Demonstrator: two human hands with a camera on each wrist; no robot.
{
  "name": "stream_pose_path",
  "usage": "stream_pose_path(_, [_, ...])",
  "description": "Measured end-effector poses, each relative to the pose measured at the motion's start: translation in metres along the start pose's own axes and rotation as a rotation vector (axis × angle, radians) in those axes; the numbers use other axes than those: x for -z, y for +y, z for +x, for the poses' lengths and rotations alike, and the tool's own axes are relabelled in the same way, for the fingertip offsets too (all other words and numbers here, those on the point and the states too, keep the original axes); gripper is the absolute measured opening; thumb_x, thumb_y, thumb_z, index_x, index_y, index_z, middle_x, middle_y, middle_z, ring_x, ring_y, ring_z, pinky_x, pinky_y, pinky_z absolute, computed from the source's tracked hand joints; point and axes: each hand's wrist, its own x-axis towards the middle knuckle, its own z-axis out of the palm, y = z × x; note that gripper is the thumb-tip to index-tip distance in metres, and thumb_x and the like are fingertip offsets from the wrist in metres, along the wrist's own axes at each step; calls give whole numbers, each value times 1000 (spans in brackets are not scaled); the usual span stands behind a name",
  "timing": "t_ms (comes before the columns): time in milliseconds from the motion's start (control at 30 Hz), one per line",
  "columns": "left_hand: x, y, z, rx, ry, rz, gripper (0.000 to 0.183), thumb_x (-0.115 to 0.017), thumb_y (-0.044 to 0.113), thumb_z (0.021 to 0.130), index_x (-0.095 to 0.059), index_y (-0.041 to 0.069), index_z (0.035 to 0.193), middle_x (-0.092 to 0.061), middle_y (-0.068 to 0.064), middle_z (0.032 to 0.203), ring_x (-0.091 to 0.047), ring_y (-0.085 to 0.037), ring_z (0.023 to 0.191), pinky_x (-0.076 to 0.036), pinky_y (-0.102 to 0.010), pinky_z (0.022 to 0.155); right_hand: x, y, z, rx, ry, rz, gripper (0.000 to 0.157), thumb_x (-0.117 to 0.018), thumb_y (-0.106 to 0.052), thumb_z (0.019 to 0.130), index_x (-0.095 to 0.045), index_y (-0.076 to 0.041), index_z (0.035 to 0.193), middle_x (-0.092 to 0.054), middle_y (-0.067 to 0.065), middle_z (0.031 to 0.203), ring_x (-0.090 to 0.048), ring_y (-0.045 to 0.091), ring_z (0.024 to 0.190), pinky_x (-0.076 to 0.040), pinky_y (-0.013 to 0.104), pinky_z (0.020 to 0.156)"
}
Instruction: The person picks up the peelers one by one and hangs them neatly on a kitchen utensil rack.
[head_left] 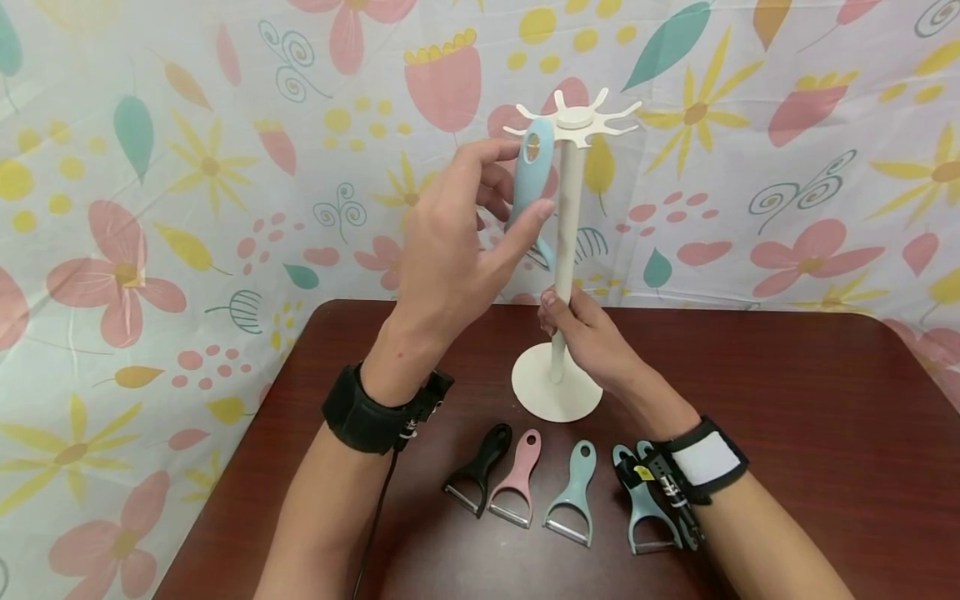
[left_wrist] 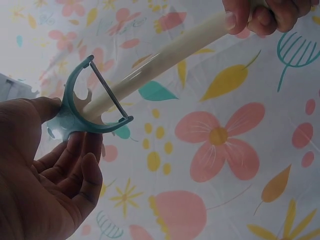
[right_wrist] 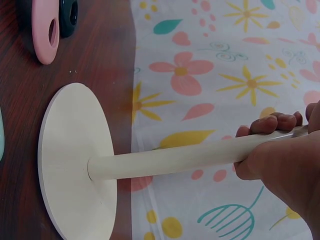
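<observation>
My left hand [head_left: 457,225] holds a light blue peeler [head_left: 531,167] by its handle, between thumb and fingers. The handle's hole is up at the hooks of a cream-coloured rack [head_left: 567,192]; whether a hook passes through it I cannot tell. In the left wrist view the peeler's blade [left_wrist: 109,90] crosses in front of the rack's pole. Lower down, the fingers of my right hand [head_left: 588,333] are wrapped round that pole. The round base [right_wrist: 75,150] shows fully in the head view; whether it sits flat on the table is unclear.
On the brown table [head_left: 810,400] lie a black peeler [head_left: 480,467], a pink peeler [head_left: 519,475] and a pale green-blue peeler [head_left: 576,487]. More blue peelers [head_left: 643,504] lie partly hidden under the right wrist's strap. A flower-patterned cloth [head_left: 225,167] hangs behind the table.
</observation>
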Motion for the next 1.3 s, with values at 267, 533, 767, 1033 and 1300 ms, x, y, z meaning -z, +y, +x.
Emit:
stream_pose_path(267, [-5, -3, 0, 19, -26, -21, 45, -70, 26, 90, -55, -3, 121, -60, -4, 82, -59, -12, 71, -49, -27, 65, 0, -1, 1, 10, 7, 3, 44, -41, -34, 106, -39, 10, 103, -36, 26, 88, -35, 37, 81, -32, 51, 78])
stream_pose_path(533, [-10, -7, -2, 30, -34, -37, 44, -71, 25, 89, -56, -3, 120, -58, -3, 81, -58, -10, 70, -48, -24, 63, 0, -1, 0, 8, 12, -4, 43, -40, -33, 106, -39, 10, 103, -37, 26, 89, -36, 36, 81, -33, 51, 78])
stream_pose_path(767, [-12, -8, -3, 55, -49, -46, 46, -71, 25, 89, -54, -3, 121, -58, -4, 81, -58, -12, 71, -50, -28, 64, 1, -1, 0, 10, 10, -7, 45, -40, -34, 106, -40, 11, 103, -38, 26, 89, -36, 37, 82, -33, 51, 78])
stream_pose_path(1033, [-9, -1, -2, 65, -54, -60, 45, -72, 20, 89, -53, -5, 121, -58, -7, 81, -59, -14, 72, -50, -28, 65, 0, 0, 0, 8, 14, -9, 44, -40, -34, 106, -40, 10, 104, -38, 26, 90, -36, 37, 82, -33, 51, 79])
stream_pose_path(1300, [2, 17, 2, 57, -51, -68, 40, -72, 10, 87, -53, -10, 116, -58, -11, 79, -58, -18, 70, -49, -26, 67, 0, 0, -1, 0, 10, -4, 44, -40, -35, 106, -39, 10, 104, -37, 25, 90, -36, 37, 82, -33, 51, 79])
